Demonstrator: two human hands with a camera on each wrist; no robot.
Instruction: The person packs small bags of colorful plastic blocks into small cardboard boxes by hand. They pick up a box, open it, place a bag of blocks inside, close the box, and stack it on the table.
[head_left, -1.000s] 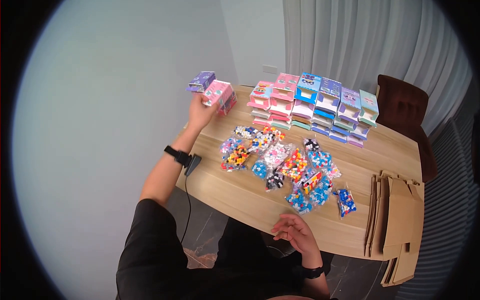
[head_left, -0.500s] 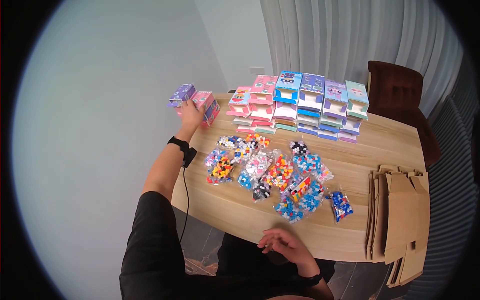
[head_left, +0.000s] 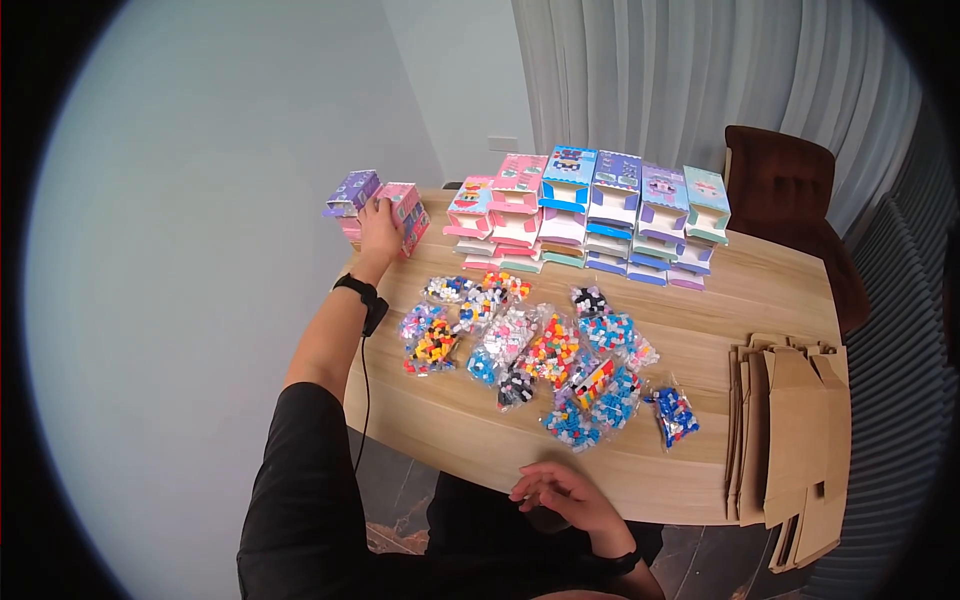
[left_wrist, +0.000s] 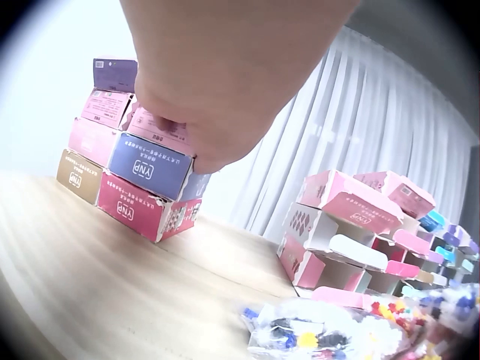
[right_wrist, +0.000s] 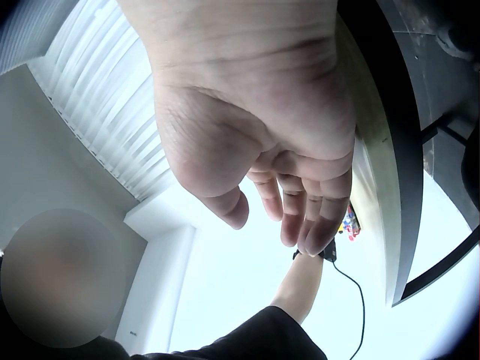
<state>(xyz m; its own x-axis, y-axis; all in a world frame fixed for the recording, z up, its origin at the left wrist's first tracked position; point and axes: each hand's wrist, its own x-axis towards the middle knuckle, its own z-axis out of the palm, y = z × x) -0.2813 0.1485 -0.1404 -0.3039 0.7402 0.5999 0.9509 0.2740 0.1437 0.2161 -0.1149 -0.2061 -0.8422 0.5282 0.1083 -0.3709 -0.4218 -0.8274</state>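
Left hand: gripping a pink box (head_left: 403,194) from above, this being the left hand (head_left: 378,238) at the surface's far left corner.
Pink box: on a blue box (left_wrist: 148,166), beside a taller column topped by a purple box (head_left: 353,191).
Right hand: fingers loosely bent, holding nothing, the right hand (head_left: 572,498) at the near edge of the surface (head_left: 650,485).
Bags: clear, full of colourful small pieces, the bags (head_left: 508,335) mid-surface.
Cardboard: flattened brown cardboard (head_left: 797,430) at the right end.
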